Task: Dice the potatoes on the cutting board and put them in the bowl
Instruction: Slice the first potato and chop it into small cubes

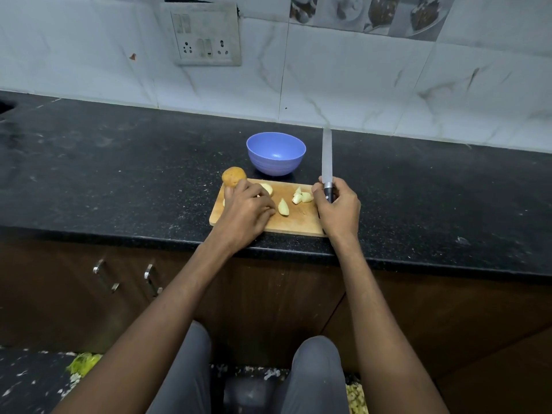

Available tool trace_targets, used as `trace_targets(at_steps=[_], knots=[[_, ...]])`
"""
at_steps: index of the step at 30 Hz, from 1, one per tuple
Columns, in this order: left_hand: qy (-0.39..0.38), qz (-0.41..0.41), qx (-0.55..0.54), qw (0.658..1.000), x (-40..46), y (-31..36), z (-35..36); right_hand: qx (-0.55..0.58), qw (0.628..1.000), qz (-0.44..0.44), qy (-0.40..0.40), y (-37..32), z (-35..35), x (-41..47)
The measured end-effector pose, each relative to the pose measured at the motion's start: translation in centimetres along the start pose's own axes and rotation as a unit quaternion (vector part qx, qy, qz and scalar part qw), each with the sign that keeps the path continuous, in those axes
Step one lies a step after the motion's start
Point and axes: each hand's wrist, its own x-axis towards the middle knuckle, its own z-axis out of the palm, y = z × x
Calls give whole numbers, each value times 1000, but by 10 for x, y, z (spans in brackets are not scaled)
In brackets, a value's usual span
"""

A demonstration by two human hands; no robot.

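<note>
Head view: left hand (pixel 245 211) curls over cut potato pieces (pixel 266 189) on the cutting board (pixel 298 222), whole potato (pixel 234 176) touching its far fingertips; right hand (pixel 339 209) grips the knife (pixel 327 162), blade pointing far.

Your two bare forearms reach forward and converge slightly ahead of you. Your left hand (pixel 245 209) lies palm down, fingers curled loosely over a pale cut potato piece (pixel 266 189) that is mostly hidden beneath them; whether it grips the piece cannot be told. Your right hand (pixel 339 209) is closed around the dark handle of a long steel-bladed knife (pixel 327 162), thumb on the left side, with the blade pointing straight away from you.
</note>
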Motion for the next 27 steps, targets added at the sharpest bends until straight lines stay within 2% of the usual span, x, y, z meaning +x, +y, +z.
trace_targets(at_steps=[3, 6, 12, 19, 27], knots=[[3, -24, -17, 1000, -2, 4, 0, 0, 998, -52, 24, -4, -3, -12], [-14, -19, -35, 999, -1, 9, -2, -7, 997, -81, 8, -4, -2, -25], [-88, -6, -35, 995, 9, 11, -2, -42, 997, -51, -43, -6, 5, -35], [-50, -48, -69, 995, 5, 12, 3, -18, 993, -14, -119, -27, -15, -44], [-35, -94, -137, 985, 6, 11, -1, -224, 948, -32, -224, -62, -35, -89]])
